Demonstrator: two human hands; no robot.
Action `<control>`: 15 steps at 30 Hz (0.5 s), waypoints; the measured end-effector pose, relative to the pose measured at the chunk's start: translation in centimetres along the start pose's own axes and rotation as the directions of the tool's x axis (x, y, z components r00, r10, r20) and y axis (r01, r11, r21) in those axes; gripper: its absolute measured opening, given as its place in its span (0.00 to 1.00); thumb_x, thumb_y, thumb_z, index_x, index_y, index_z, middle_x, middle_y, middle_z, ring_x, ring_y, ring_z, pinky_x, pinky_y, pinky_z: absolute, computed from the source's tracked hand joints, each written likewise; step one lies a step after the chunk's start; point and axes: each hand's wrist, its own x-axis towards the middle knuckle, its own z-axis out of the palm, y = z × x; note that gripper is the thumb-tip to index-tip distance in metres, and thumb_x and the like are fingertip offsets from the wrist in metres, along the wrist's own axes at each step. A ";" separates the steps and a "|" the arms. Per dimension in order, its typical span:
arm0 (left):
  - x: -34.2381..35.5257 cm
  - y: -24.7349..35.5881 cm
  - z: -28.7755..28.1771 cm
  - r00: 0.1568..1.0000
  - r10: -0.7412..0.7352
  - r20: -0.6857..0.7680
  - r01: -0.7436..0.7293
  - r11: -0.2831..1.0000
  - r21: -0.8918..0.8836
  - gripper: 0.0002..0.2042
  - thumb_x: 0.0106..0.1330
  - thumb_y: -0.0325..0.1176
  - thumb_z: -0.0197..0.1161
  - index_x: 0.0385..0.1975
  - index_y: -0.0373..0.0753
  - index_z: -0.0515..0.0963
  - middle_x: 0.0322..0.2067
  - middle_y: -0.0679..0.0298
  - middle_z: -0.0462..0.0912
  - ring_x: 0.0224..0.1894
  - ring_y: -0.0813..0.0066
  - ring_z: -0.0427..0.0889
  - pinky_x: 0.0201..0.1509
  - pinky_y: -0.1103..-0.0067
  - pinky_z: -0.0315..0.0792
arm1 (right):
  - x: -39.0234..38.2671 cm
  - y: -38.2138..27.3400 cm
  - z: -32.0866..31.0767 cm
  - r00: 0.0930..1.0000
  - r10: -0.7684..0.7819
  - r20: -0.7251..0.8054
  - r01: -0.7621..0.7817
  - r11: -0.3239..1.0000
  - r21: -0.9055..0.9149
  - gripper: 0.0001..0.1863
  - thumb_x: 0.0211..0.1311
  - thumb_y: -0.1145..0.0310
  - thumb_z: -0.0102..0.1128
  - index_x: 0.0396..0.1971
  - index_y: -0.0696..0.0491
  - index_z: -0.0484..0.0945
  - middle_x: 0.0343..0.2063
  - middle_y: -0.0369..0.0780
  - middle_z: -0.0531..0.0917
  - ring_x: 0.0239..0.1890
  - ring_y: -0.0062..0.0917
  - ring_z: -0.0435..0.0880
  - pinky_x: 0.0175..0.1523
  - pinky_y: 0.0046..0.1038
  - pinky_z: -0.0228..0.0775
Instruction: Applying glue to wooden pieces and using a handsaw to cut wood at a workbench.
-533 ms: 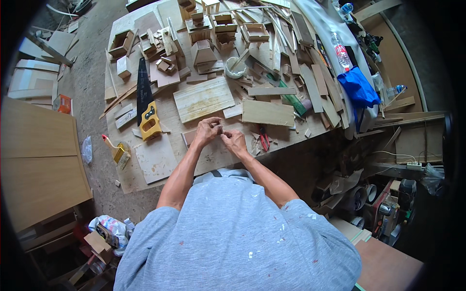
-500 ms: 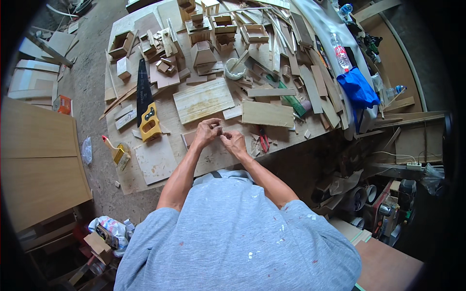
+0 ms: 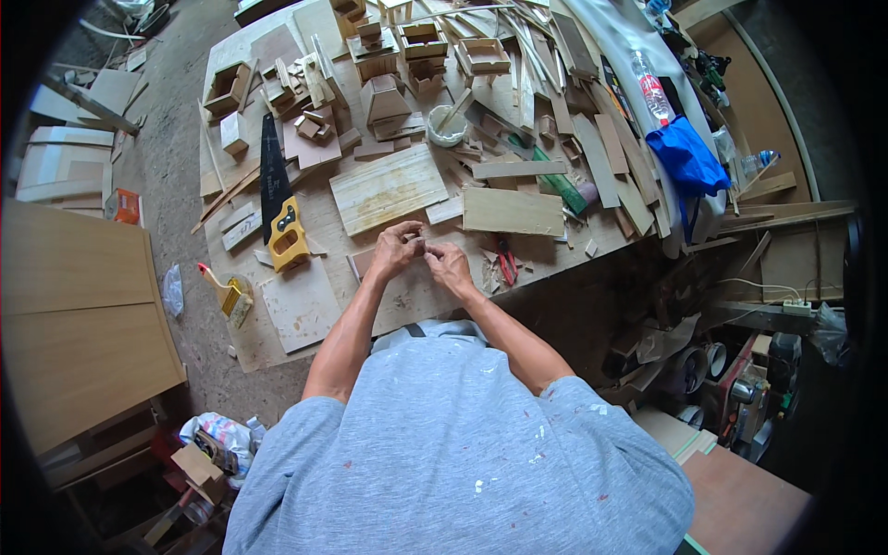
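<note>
Both my hands meet near the table's front edge, fingertips almost touching. My left hand is closed in a pinch, and my right hand pinches close beside it. Whatever sits between the fingers is too small to make out. Just beyond them lies a pale rectangular wooden board with brownish stains. A second plain board rests to its right. Red-handled pliers lie right of my right hand among wood chips. To the left is a handsaw with a dark blade and yellow handle.
A paintbrush and a flat pale panel lie at the table's left front. Farther back stand a white pot with a stick, small wooden boxes and many offcuts. A blue bag and plastic bottle are at right.
The whole view has shifted slightly. My hands stay together in nearly the same pinching pose, and the things on the table keep their places.
</note>
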 end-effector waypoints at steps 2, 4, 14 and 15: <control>0.2 -0.6 0.0 0.999 0.038 -0.011 -0.038 0.999 0.018 0.17 0.62 0.25 0.61 0.51 0.33 0.78 0.41 0.62 0.84 0.42 0.78 0.83 0.44 0.81 0.79 | 0.2 -0.6 -0.3 0.995 0.093 0.048 -0.087 0.990 -0.108 0.21 0.54 0.63 0.61 0.47 0.57 0.81 0.40 0.51 0.83 0.41 0.40 0.81 0.49 0.37 0.73; 0.5 -1.3 -0.1 0.997 0.076 -0.028 -0.075 0.997 0.036 0.17 0.61 0.25 0.61 0.52 0.33 0.78 0.43 0.62 0.84 0.43 0.77 0.83 0.45 0.80 0.79 | 0.5 -2.0 -0.1 0.996 0.089 -0.031 -0.087 0.995 0.042 0.24 0.55 0.67 0.60 0.53 0.57 0.75 0.42 0.49 0.84 0.41 0.36 0.82 0.48 0.33 0.74; 0.6 -1.8 0.1 0.991 0.108 -0.079 -0.105 0.994 0.033 0.20 0.62 0.24 0.64 0.55 0.30 0.74 0.47 0.57 0.84 0.48 0.74 0.83 0.52 0.80 0.76 | 0.8 -2.2 0.0 0.995 0.095 0.010 -0.095 0.969 0.228 0.37 0.56 0.74 0.55 0.67 0.59 0.54 0.48 0.52 0.83 0.52 0.42 0.82 0.57 0.34 0.73; 0.6 -1.6 0.1 0.992 0.099 -0.081 -0.096 0.995 0.034 0.20 0.62 0.24 0.64 0.55 0.30 0.74 0.46 0.57 0.84 0.48 0.74 0.83 0.53 0.80 0.77 | 0.8 -2.4 0.1 0.996 0.094 0.007 -0.093 0.970 0.226 0.37 0.56 0.74 0.55 0.67 0.59 0.54 0.48 0.52 0.83 0.52 0.42 0.82 0.57 0.34 0.73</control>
